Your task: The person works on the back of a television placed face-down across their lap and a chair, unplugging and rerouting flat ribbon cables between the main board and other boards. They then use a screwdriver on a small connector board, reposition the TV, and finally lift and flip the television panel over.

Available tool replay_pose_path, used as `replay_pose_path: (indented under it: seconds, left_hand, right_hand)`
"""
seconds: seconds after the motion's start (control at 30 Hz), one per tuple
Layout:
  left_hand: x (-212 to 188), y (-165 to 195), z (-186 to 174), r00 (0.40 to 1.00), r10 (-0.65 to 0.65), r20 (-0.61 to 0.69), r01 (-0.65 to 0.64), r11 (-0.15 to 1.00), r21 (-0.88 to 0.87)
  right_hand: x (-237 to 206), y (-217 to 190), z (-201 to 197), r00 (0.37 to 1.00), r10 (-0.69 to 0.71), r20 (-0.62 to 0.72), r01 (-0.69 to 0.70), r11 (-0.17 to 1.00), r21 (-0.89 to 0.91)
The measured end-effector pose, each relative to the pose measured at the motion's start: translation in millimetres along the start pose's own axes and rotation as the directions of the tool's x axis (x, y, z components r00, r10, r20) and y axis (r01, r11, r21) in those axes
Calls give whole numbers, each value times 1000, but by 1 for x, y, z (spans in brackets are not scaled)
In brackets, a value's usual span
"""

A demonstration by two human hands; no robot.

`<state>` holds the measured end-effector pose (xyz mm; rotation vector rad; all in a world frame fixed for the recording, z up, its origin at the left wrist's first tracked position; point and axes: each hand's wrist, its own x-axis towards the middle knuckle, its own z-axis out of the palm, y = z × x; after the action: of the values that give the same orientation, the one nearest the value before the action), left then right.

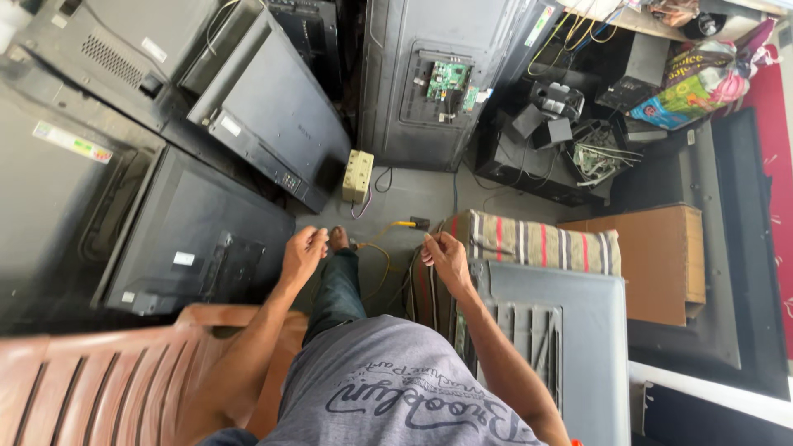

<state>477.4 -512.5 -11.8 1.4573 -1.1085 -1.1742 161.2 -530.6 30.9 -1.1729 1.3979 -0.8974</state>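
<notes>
Both hands were raised over the floor: the left hand (302,250) and right hand (444,252) each curled, pinching a thin wire; the grey panel (552,347) lay untouched.

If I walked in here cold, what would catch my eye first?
Probably the big dark flat-screen television standing at the top centre with its back open and a green circuit board showing. More dark television sets lean in a crowd on the left. At the centre, the person's left hand and right hand are raised above a yellow cable on the grey floor.
</notes>
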Motion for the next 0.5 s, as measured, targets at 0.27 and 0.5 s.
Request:
replay_pose_path:
  seconds: [0.27, 0.5]
  left_hand:
    - [139, -3, -59, 994, -105, -39, 109, 988, 108]
    - [264, 18, -97, 978, -194, 78, 199, 977, -76]
  right_hand:
    - [163, -48, 59, 996, 44, 77, -36, 994, -104]
    - [305, -120, 93, 997, 63, 52, -43, 946, -323]
